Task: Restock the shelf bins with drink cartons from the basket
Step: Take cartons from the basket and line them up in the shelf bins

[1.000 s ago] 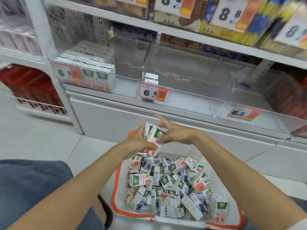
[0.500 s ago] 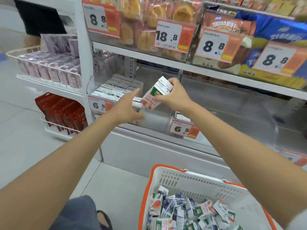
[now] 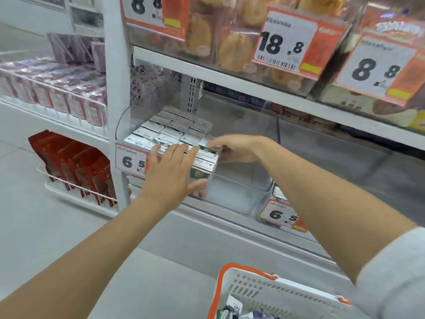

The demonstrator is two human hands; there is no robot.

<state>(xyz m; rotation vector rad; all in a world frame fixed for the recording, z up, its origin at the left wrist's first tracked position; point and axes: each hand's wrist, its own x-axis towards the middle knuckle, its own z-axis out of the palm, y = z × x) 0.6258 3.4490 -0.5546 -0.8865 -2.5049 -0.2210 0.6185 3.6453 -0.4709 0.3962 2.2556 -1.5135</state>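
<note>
1. While the left hand (image 3: pixel 170 173) lies flat with fingers spread wide against the front of the row, its thumb touches the lower face of the end carton (image 3: pixel 205 165).
2. The right hand (image 3: pixel 239 148) reaches in from the right, fingers laid over that carton's top (whether it grips or merely presses, I cannot tell).
3. Drink cartons (image 3: pixel 174 127) stand packed in the left part of the clear bin (image 3: pixel 241 194).
4. The orange-rimmed basket (image 3: pixel 253 286) sits below, loose cartons (image 3: pixel 233 306) inside.

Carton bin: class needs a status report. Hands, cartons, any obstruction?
Left hand flat against front cartons. Right hand grips them from the right. Bin bare on its right side; nothing blocking.
</note>
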